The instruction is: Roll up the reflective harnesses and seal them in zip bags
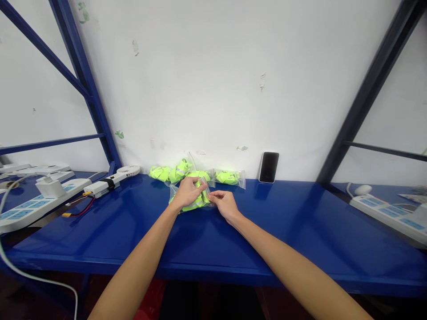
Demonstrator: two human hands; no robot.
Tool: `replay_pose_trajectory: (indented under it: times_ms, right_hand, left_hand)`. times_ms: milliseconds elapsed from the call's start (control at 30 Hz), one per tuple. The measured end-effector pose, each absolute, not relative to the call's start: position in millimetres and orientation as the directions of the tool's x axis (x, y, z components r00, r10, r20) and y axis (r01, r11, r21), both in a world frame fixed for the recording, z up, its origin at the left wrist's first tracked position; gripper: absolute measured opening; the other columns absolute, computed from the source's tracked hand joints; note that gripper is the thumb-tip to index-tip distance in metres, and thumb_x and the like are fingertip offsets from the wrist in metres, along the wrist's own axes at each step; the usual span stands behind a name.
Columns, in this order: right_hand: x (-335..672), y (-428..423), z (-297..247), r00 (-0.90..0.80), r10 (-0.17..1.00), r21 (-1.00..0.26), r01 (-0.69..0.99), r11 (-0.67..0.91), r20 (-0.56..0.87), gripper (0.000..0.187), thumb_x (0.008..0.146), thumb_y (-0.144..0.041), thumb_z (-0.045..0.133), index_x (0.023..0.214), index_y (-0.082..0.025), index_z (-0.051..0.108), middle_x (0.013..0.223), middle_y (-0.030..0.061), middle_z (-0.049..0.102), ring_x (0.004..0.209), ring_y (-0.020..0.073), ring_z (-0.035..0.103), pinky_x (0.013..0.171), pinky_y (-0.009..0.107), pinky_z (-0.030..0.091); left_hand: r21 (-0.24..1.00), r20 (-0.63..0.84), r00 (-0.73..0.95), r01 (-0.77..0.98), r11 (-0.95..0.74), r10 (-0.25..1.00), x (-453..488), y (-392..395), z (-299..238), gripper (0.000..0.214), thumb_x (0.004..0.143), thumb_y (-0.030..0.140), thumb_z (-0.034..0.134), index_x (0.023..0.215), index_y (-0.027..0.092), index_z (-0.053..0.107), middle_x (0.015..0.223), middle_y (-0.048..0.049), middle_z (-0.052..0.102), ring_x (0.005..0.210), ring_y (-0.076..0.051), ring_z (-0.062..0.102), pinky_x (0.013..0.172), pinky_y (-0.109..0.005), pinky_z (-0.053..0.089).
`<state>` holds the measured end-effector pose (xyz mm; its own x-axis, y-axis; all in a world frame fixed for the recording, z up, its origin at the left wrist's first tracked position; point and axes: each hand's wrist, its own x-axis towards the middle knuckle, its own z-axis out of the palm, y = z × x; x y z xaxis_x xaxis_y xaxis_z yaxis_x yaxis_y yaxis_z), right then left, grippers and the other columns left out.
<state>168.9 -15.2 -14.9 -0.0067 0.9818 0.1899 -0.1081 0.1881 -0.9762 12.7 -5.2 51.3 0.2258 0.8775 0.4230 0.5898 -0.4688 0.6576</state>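
A clear zip bag [194, 205] with folded neon-yellow fabric and grey reflective strips lies on the blue table. My left hand [188, 192] rests over the bag's top, thumb and fingers closed on it near the opening edge. At the right end of that edge, my right hand [224, 203] pinches the bag between thumb and fingers. Behind my hands, several similar filled bags sit along the wall, among them a bag on the right [230, 178] and a bag on the far left [160, 173].
A black-screened phone [268, 167] leans against the wall. To the left are a white power strip [43, 202], a small white fan [129, 170] and a red-and-black cable [85, 209]. Another power strip [390, 213] lies at right. Blue metal posts [96, 102] frame the table [283, 231].
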Motion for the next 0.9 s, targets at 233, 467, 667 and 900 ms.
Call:
replay_pose_trajectory:
  times_ms: [233,467,667,900]
  right_hand:
    - [169.4,-14.4,-16.0,-0.017,0.978,-0.975,-0.082,0.208,0.21,0.024,0.062,-0.035,0.075,0.072,-0.013,0.071,0.059,0.002,0.064,0.054,0.0135,0.054,0.057,0.028,0.043]
    - [169.1,-13.3,-18.2,-0.004,0.978,-0.975,-0.079,0.207,0.208,0.025,0.061,-0.036,0.076,0.072,-0.014,0.07,0.06,0.0027,0.065,0.054,0.0147,0.055,0.057,0.029,0.044]
    - [169.9,-13.7,-15.7,-0.007,0.977,-0.976,-0.04,0.212,0.212,0.026,0.061,-0.037,0.076,0.072,-0.015,0.07,0.059,0.0025,0.065,0.054,0.015,0.056,0.056,0.029,0.044]
    - [171.5,-13.7,-17.4,-0.024,0.975,-0.975,-0.034,0.218,0.219,0.029,0.061,-0.04,0.076,0.074,-0.014,0.07,0.062,0.0036,0.067,0.057,0.0156,0.058,0.059,0.029,0.045]
  left_hand:
    - [0.633,0.425,0.247,0.606,-0.482,0.871,11.8,-3.2,49.6,0.03,0.077,0.041,0.054,0.076,0.015,0.069,0.069,-0.0008,0.064,0.065,-0.017,0.055,0.064,-0.026,0.04]
    - [0.638,0.42,0.264,0.594,-0.489,0.868,13.2,-5.7,51.4,0.029,0.077,0.04,0.055,0.075,0.015,0.069,0.072,-0.0013,0.066,0.07,-0.018,0.057,0.066,-0.026,0.039]
    - [0.655,0.41,0.242,0.592,-0.469,0.879,12.6,-5.2,51.0,0.032,0.075,0.042,0.056,0.076,0.013,0.069,0.067,-0.0008,0.062,0.065,-0.017,0.052,0.064,-0.027,0.039]
    - [0.663,0.406,0.227,0.593,-0.456,0.885,13.3,-5.5,51.7,0.03,0.073,0.043,0.059,0.072,0.013,0.067,0.061,0.0009,0.057,0.06,-0.015,0.047,0.06,-0.026,0.036]
